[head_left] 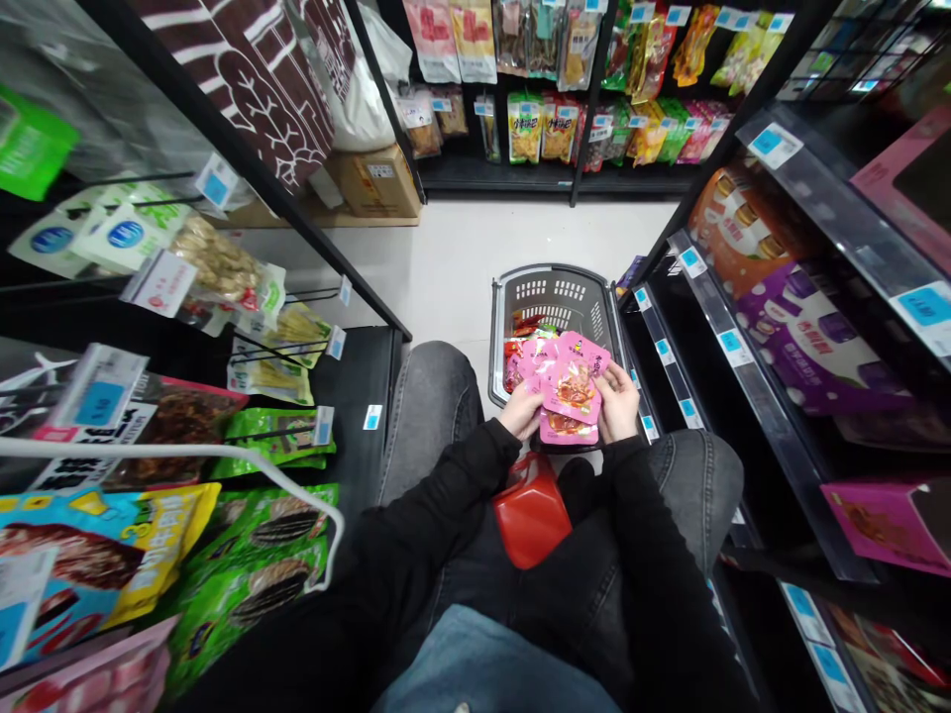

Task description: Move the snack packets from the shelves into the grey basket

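Observation:
Several pink snack packets (574, 381) are fanned out between my two hands, above the near end of a grey shopping basket (499, 347). My left hand (523, 409) grips them by the left side, fingers partly hidden behind the packets. At their right edge, my right hand (618, 401) pinches the front packet. Inside the basket, red and green packages (529, 325) show behind the pink ones. A red, shiny box-like thing (532, 510) sits just below my hands, between my legs; its kind is unclear.
Shelves of hanging snack bags (274, 520) line the left. On the right, a shelf edge (732, 337) with price tags runs close to my knee, with purple boxes (809, 337) on it. Ahead lie a cardboard box (375, 183) and the pale floor (453, 253).

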Action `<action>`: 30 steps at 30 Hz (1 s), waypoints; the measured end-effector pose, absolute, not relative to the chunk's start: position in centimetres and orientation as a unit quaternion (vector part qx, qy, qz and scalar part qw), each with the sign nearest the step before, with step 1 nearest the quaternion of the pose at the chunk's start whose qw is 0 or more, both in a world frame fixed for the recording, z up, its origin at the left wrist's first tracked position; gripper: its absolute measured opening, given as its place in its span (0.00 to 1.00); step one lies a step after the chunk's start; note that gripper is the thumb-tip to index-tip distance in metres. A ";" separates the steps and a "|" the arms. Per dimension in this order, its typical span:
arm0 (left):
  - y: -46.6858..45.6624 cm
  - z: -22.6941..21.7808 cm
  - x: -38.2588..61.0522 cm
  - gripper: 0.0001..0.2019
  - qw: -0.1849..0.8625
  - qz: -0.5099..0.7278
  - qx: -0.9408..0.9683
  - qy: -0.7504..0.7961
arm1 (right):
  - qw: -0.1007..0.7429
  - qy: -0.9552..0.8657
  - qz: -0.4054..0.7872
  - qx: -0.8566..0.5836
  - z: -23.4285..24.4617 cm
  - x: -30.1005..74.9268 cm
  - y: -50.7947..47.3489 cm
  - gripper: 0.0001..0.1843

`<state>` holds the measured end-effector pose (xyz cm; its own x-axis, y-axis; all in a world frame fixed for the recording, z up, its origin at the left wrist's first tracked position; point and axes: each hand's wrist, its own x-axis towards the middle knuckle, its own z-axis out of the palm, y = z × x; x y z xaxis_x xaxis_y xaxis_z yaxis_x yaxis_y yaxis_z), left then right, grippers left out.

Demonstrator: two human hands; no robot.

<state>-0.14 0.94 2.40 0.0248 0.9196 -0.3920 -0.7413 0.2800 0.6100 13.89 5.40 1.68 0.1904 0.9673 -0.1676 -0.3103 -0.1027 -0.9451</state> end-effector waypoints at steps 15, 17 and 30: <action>1.8 -0.1 -1.3 0.23 0.522 0.585 0.236 0.574 | 0.430 -0.660 0.165 -0.593 6.5 15.0 3.5 0.07; 1.7 -0.3 -1.2 0.20 0.527 0.582 0.289 0.548 | 0.345 -0.748 0.100 -0.558 6.3 12.2 1.9 0.09; 1.5 1.9 -0.3 0.20 0.606 0.653 0.175 0.420 | 0.368 -0.618 0.272 -0.639 3.9 12.4 3.2 0.33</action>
